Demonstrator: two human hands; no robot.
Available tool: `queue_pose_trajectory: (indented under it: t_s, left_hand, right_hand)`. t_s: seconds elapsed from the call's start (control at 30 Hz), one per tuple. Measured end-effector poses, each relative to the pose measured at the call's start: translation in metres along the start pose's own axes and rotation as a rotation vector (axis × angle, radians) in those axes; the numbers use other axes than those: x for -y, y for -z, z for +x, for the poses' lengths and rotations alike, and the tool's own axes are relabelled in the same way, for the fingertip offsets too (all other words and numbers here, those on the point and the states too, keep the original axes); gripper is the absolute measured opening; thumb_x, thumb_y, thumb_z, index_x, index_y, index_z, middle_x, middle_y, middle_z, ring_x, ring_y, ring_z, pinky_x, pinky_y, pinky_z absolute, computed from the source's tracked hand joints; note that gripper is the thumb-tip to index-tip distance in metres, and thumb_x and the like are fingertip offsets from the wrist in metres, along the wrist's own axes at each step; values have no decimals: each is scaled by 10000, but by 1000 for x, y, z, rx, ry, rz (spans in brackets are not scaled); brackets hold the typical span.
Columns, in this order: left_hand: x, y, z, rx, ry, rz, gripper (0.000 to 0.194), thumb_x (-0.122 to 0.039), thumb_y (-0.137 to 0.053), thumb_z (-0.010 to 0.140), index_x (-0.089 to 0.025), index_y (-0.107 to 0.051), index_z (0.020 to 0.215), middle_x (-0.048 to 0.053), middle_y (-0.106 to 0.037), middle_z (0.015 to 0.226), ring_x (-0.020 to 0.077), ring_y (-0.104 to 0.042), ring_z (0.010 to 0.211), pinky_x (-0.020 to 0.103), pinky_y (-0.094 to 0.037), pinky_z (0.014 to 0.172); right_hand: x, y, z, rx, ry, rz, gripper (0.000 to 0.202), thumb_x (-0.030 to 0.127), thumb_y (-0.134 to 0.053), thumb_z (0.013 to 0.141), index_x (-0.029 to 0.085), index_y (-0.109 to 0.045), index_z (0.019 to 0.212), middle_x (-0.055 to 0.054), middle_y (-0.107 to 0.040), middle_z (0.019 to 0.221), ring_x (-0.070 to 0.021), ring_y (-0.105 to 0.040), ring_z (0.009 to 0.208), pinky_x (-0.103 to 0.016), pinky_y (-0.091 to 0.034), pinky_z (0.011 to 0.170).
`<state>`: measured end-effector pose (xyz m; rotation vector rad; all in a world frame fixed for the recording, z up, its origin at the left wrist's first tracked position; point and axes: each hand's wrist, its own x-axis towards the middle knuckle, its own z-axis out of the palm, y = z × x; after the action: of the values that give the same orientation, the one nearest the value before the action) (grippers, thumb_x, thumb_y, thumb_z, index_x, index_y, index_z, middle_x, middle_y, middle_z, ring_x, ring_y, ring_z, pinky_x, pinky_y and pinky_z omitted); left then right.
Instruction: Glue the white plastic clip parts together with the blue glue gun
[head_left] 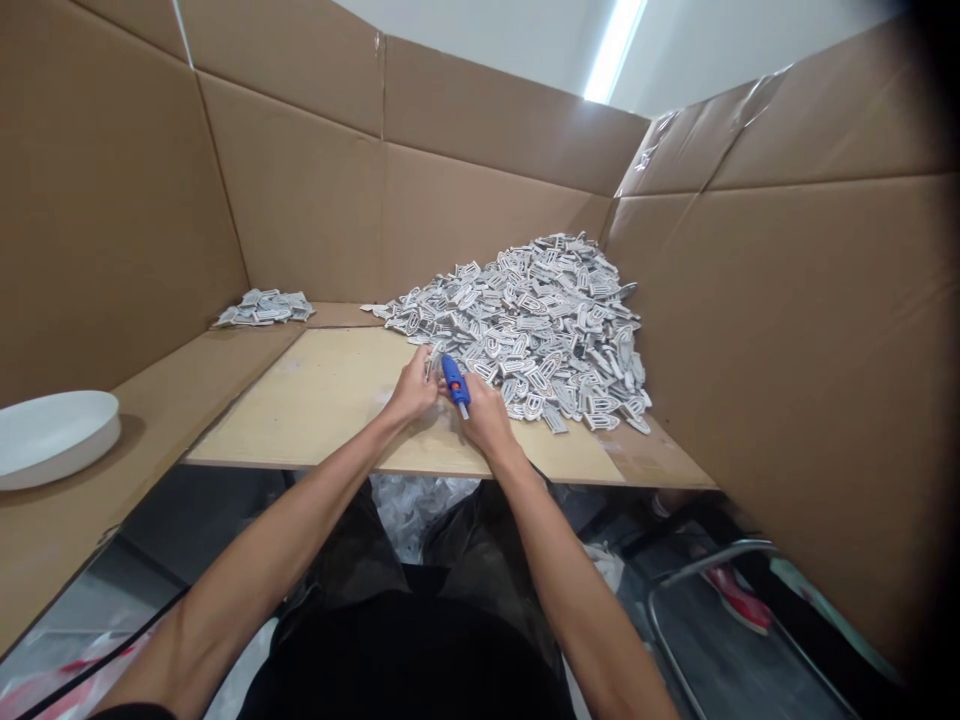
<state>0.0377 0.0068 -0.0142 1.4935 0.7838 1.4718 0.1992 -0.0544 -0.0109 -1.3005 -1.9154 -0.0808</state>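
My right hand point(484, 408) is closed around a blue knife-like tool point(453, 380). The tool has an orange button on its body and a narrow pale end angled down toward me. Just beside it, my left hand point(417, 385) is pinched, with fingers close to the tool; a small grey-white piece seems to be in them, mostly hidden. Both hands are over the front part of the wooden board point(322, 400). Right behind them rises a large pile of small grey-white slotted pieces point(540, 320), pointed or rounded at one end.
A smaller heap of grey-white pieces point(266, 307) lies at the back left. On the left cardboard ledge stands a white bowl point(60, 440). Tall cardboard walls point(480, 190) enclose the board. Below are a bag of pale pieces point(420, 505) and a metal-framed chair point(735, 620).
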Motion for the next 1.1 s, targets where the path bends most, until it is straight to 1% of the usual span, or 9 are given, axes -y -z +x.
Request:
queue_pose_trajectory:
  t_s: [0.1, 0.17, 0.23, 0.3, 0.37, 0.47, 0.63, 0.9, 1.1]
  left_hand:
    - [-3, -3, 0, -44, 71, 18, 336, -218, -767, 857, -234, -534, 1097, 11, -695, 861, 169, -691, 741, 289, -591, 727]
    - [-6, -2, 0, -69, 118, 38, 283, -213, -735, 869, -233, -517, 1048, 7, -703, 833, 157, -680, 672, 269, -564, 664]
    - [-8, 2, 1, -93, 102, 107, 216, -215, -738, 852, -223, -541, 943, -2, -683, 764, 145, -643, 612, 238, -509, 602]
    - [-9, 6, 4, -143, 44, 202, 201, -218, -785, 796, -208, -585, 805, -5, -648, 697, 140, -600, 599, 228, -457, 575]
    - [-9, 10, 8, -209, 33, 253, 205, -224, -823, 743, -195, -625, 698, 3, -629, 653, 143, -569, 607, 238, -431, 575]
    - [-10, 10, 12, -250, 95, 187, 174, -271, -824, 732, -179, -687, 679, 23, -657, 653, 148, -566, 619, 255, -439, 603]
    - [-15, 5, 10, -193, 111, 89, 202, -326, -827, 707, -178, -691, 690, 24, -669, 662, 151, -579, 625, 263, -453, 614]
    - [-15, 4, 9, -161, 86, 87, 145, -301, -759, 708, -170, -702, 683, 33, -676, 659, 155, -585, 614, 259, -429, 588]
    - [-14, 3, 9, -166, 99, 84, 161, -305, -786, 695, -171, -697, 693, 34, -682, 667, 167, -606, 635, 259, -448, 593]
  right_hand:
    - [0, 2, 0, -100, -15, 3, 184, 396, -585, 1034, 223, -634, 996, -102, -693, 975, -250, -633, 828, -330, -462, 774]
    - [1, 4, 1, -176, -20, 63, 285, 486, -569, 1045, 224, -614, 942, -85, -677, 941, -233, -610, 803, -328, -458, 768]
    - [2, 7, 2, -240, -42, 143, 383, 579, -579, 1025, 231, -601, 868, -67, -669, 892, -224, -605, 794, -326, -464, 769]
    - [2, 11, 3, -272, -113, 226, 452, 643, -584, 999, 237, -594, 798, -47, -664, 815, -219, -612, 763, -324, -474, 754]
    - [3, 15, 4, -254, -223, 311, 490, 685, -578, 979, 240, -613, 778, -34, -667, 739, -215, -623, 706, -321, -485, 716]
    - [3, 19, 3, -157, -331, 396, 506, 707, -579, 964, 232, -670, 813, -32, -695, 692, -210, -655, 645, -312, -508, 681]
    - [3, 18, 2, -52, -327, 404, 470, 681, -647, 921, 236, -683, 774, -35, -707, 656, -221, -706, 668, -301, -539, 682]
    - [3, 16, 3, -37, -311, 454, 449, 672, -670, 883, 249, -648, 731, -35, -694, 654, -224, -688, 638, -313, -523, 629]
    - [4, 16, 3, -48, -310, 435, 476, 681, -661, 882, 249, -610, 690, -30, -690, 648, -206, -664, 622, -310, -510, 641]
